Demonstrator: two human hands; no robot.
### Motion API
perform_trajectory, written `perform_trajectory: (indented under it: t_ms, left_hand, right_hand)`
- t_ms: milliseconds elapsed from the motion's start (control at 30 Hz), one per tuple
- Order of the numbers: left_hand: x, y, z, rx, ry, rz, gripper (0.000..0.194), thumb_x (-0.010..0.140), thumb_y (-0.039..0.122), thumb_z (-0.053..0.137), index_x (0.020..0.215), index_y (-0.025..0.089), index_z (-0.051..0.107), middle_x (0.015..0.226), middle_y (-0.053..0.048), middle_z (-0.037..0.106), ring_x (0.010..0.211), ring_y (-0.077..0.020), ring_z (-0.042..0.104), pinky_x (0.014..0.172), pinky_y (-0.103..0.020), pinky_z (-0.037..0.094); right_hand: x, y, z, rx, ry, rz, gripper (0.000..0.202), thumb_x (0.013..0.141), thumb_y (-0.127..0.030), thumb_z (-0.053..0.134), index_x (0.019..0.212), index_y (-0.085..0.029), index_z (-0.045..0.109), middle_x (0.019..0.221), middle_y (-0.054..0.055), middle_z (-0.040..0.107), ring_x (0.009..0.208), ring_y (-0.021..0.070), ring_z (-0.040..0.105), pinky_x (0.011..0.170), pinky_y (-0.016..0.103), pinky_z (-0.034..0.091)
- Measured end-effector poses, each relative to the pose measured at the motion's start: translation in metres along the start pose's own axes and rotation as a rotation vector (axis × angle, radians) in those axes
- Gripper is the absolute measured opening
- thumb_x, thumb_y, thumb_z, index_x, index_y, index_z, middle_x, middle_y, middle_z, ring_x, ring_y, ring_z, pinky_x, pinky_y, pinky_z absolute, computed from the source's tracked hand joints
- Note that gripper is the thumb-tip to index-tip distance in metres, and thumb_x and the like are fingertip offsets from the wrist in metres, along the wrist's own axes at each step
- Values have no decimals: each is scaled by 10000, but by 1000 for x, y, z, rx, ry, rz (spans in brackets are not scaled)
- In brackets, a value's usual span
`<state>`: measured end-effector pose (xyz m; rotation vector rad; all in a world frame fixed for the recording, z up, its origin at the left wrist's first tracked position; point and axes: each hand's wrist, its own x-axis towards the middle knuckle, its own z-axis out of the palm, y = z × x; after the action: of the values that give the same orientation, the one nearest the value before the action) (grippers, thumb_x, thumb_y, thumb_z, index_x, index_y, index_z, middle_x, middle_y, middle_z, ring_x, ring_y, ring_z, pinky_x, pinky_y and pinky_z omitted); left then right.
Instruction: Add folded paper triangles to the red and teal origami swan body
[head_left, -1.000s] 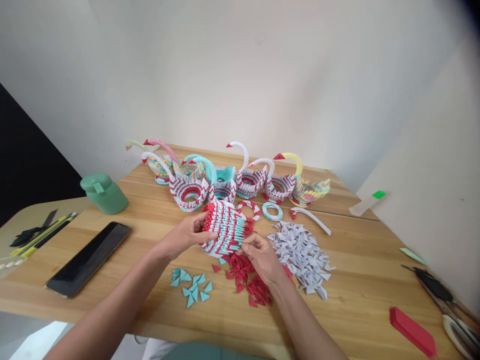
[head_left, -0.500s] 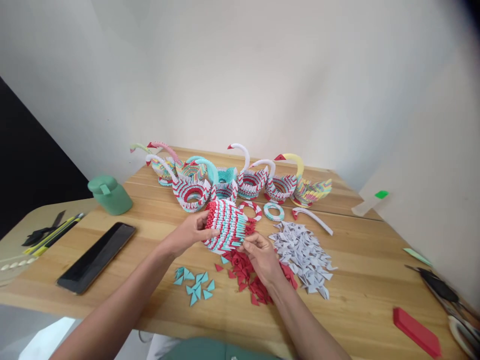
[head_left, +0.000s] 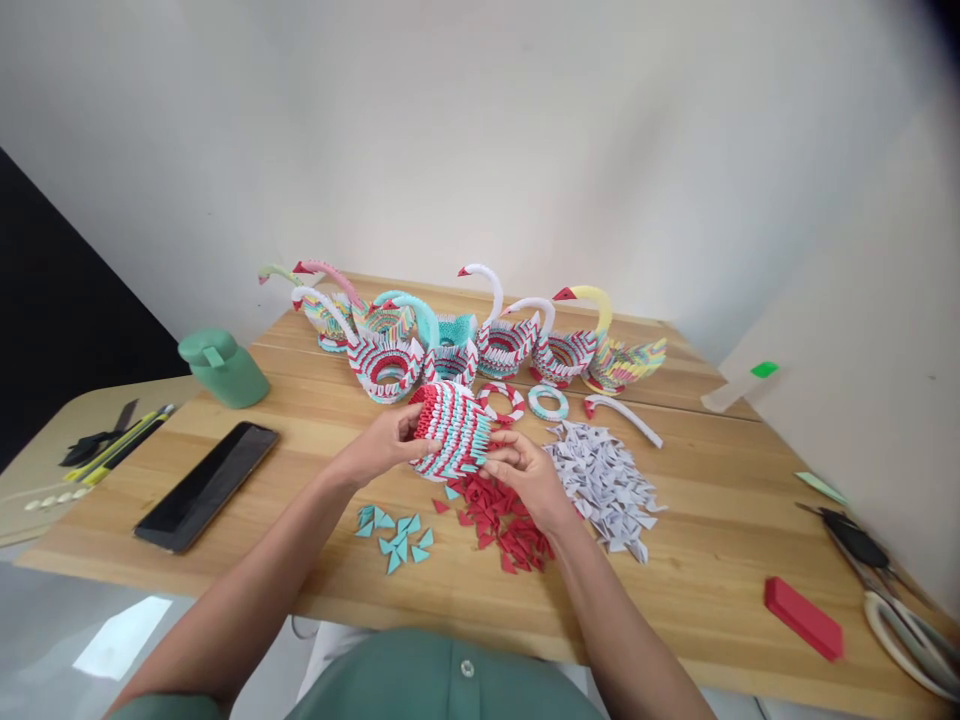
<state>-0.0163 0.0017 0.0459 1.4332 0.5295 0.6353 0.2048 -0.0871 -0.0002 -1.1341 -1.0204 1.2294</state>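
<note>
A round body of folded paper pieces point(head_left: 451, 428), banded red, white and turquoise, is held above the table. My left hand point(head_left: 390, 440) grips its left side, fingers at the red edge and thumb across the front. My right hand point(head_left: 521, 472) has its fingers pinched at the turquoise right edge; any small piece between them is hidden. Beneath lie red paper triangles point(head_left: 517, 535), with turquoise triangles point(head_left: 401, 545) to their left and a pile of white triangles point(head_left: 604, 485) to their right.
Several paper swans point(head_left: 386, 365) stand at the back. Nearer are a red-white ring point(head_left: 501, 402), a turquoise-white ring point(head_left: 548, 402) and a white neck point(head_left: 624, 413). Phone point(head_left: 206, 487) and green container point(head_left: 223, 368) lie left; red box point(head_left: 804, 617) and scissors point(head_left: 900, 635) right.
The view has tilted down slightly, so the table sits higher in the picture and more of the green shirt shows. Both hands stay on the paper body, the right fingers slightly shifted.
</note>
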Motion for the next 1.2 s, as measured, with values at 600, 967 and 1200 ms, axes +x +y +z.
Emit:
perform_trajectory:
  t_ms: [600,967,1200]
  left_hand:
    - [0,-14,5,-25,71,-7,493,748,311,743,1185,130,607,1103,-99,701,1009,-259,636,896,-371,480]
    - [3,-20,5,-114,214,-5,523,695,334,789,1156,145,628,1079,-95,721,1009,-272,646,877,-372,486]
    - [3,-19,6,-109,217,-22,483,702,338,784,1108,133,622,1049,-92,725,1002,-258,648,876,-362,487]
  right_hand:
    - [0,11,3,-61,48,-22,477,691,-329,805,1110,-229,601,742,-18,723,697,174,666,733,315,509]
    - [-2,1,6,81,100,-2,363,785,-499,711,1034,-235,712,841,42,744,758,225,694,758,377,555]
    - [-4,3,9,37,28,-21,329,806,-535,671,835,-210,711,769,38,731,693,208,681,727,357,560]
